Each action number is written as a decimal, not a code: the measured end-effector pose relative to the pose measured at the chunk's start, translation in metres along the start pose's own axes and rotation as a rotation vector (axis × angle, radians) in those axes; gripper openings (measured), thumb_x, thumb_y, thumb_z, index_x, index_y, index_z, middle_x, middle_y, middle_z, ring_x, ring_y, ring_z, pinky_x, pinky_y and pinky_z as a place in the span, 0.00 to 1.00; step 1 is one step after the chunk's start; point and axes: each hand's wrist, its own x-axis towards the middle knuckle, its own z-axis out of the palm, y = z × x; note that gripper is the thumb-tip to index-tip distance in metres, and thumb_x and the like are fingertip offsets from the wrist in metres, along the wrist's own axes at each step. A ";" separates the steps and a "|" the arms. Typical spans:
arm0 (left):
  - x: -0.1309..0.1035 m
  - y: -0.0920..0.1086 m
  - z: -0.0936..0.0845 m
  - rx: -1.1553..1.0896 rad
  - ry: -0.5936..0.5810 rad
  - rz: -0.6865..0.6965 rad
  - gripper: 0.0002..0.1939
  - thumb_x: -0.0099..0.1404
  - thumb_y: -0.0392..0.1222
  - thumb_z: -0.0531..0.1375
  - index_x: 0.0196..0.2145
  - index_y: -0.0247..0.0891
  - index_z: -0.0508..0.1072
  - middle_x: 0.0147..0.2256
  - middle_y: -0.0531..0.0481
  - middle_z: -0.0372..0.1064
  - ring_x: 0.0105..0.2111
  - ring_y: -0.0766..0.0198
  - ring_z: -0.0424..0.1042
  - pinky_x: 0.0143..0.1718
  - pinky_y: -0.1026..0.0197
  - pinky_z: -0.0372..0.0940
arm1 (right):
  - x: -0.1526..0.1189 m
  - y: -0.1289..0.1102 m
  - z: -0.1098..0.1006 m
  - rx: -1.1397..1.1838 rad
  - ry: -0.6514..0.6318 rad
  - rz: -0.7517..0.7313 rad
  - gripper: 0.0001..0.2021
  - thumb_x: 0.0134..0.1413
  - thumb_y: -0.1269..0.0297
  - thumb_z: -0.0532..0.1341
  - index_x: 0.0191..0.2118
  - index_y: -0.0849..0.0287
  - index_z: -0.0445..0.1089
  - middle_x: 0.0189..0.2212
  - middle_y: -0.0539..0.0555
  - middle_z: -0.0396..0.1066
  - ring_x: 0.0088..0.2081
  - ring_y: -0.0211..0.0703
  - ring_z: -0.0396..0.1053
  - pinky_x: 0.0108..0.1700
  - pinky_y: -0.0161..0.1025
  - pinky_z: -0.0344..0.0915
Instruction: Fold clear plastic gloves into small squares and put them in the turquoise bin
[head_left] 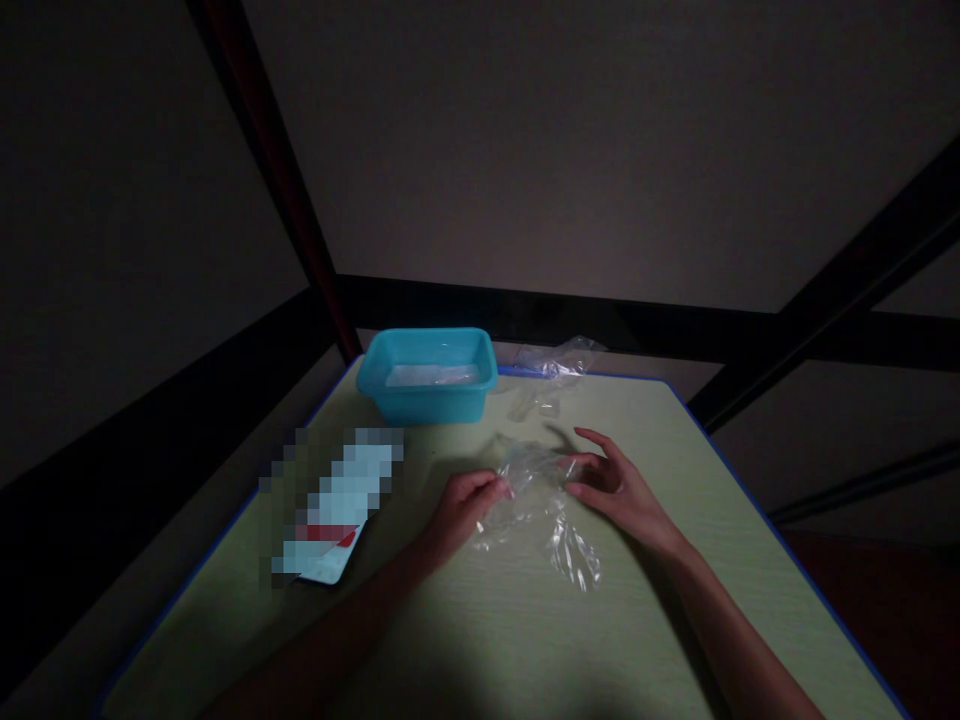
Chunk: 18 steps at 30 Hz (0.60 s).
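Note:
A crumpled clear plastic bag (529, 500) is between my two hands, over the middle of the table. My left hand (474, 500) pinches its left edge between thumb and fingers. On the other side, my right hand (611, 485) has its fingers apart, with the fingertips close to the bag's right edge; whether they touch the film I cannot tell. A loose end of the bag hangs toward me, below the right hand.
A turquoise plastic basin (431, 405) with something whitish inside stands at the back left of the pale table (480, 640). More clear plastic (559, 365) lies at the back edge. A phone-like flat object (330, 565), partly pixelated, lies at left. Walls rise behind.

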 end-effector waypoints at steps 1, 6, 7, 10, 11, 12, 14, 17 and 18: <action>0.000 0.000 0.000 -0.008 -0.021 -0.002 0.22 0.48 0.60 0.58 0.20 0.34 0.72 0.15 0.55 0.56 0.19 0.69 0.54 0.21 0.66 0.49 | -0.001 0.000 0.002 0.019 -0.011 0.002 0.32 0.36 0.64 0.69 0.50 0.52 0.58 0.32 0.50 0.73 0.34 0.42 0.70 0.39 0.41 0.65; 0.000 -0.003 0.002 -0.056 -0.091 -0.009 0.24 0.49 0.61 0.57 0.19 0.34 0.72 0.14 0.55 0.55 0.18 0.70 0.53 0.21 0.66 0.49 | -0.001 -0.003 0.010 0.003 0.003 0.023 0.28 0.35 0.67 0.68 0.46 0.54 0.62 0.21 0.44 0.66 0.24 0.37 0.65 0.28 0.35 0.62; 0.000 -0.003 0.002 -0.061 -0.087 -0.011 0.24 0.49 0.61 0.57 0.19 0.34 0.72 0.14 0.56 0.54 0.17 0.70 0.53 0.21 0.66 0.48 | -0.001 -0.003 0.011 -0.015 0.001 0.023 0.26 0.35 0.67 0.68 0.45 0.55 0.63 0.20 0.43 0.65 0.23 0.36 0.64 0.27 0.34 0.61; 0.001 -0.004 0.002 -0.070 -0.048 -0.023 0.22 0.49 0.59 0.58 0.20 0.34 0.71 0.14 0.57 0.53 0.17 0.72 0.51 0.19 0.67 0.47 | 0.000 -0.003 0.008 -0.102 0.011 0.008 0.23 0.37 0.65 0.66 0.44 0.57 0.64 0.20 0.44 0.64 0.22 0.36 0.62 0.24 0.33 0.59; 0.001 -0.003 0.002 -0.072 -0.029 -0.026 0.21 0.49 0.58 0.58 0.20 0.34 0.70 0.14 0.58 0.52 0.16 0.72 0.50 0.19 0.67 0.47 | 0.000 -0.002 0.006 -0.136 0.022 0.000 0.22 0.37 0.65 0.65 0.43 0.57 0.65 0.20 0.44 0.64 0.22 0.36 0.62 0.24 0.34 0.59; 0.001 -0.003 0.001 -0.074 -0.010 -0.028 0.20 0.49 0.57 0.58 0.20 0.35 0.68 0.14 0.59 0.51 0.16 0.73 0.50 0.19 0.68 0.47 | 0.001 -0.001 0.004 -0.168 0.034 -0.005 0.21 0.37 0.64 0.65 0.43 0.57 0.65 0.20 0.44 0.64 0.22 0.36 0.62 0.24 0.34 0.59; 0.002 -0.002 0.000 -0.076 0.024 -0.028 0.19 0.49 0.56 0.59 0.20 0.36 0.66 0.13 0.60 0.50 0.16 0.73 0.49 0.18 0.68 0.46 | 0.001 0.001 0.000 -0.218 0.052 -0.004 0.20 0.36 0.64 0.64 0.41 0.57 0.65 0.19 0.44 0.62 0.21 0.36 0.61 0.23 0.34 0.59; 0.003 -0.001 0.000 -0.073 0.048 -0.027 0.18 0.48 0.56 0.58 0.22 0.37 0.66 0.13 0.61 0.50 0.15 0.73 0.49 0.17 0.68 0.45 | 0.000 0.004 -0.004 -0.275 0.047 0.013 0.18 0.34 0.66 0.63 0.38 0.57 0.66 0.18 0.43 0.61 0.20 0.36 0.60 0.22 0.33 0.57; 0.004 0.000 0.000 -0.070 0.047 -0.027 0.18 0.48 0.56 0.58 0.23 0.37 0.66 0.12 0.62 0.50 0.14 0.73 0.48 0.17 0.68 0.45 | -0.001 0.004 -0.004 -0.299 0.040 0.018 0.18 0.34 0.67 0.63 0.38 0.57 0.67 0.18 0.43 0.61 0.20 0.36 0.60 0.21 0.32 0.56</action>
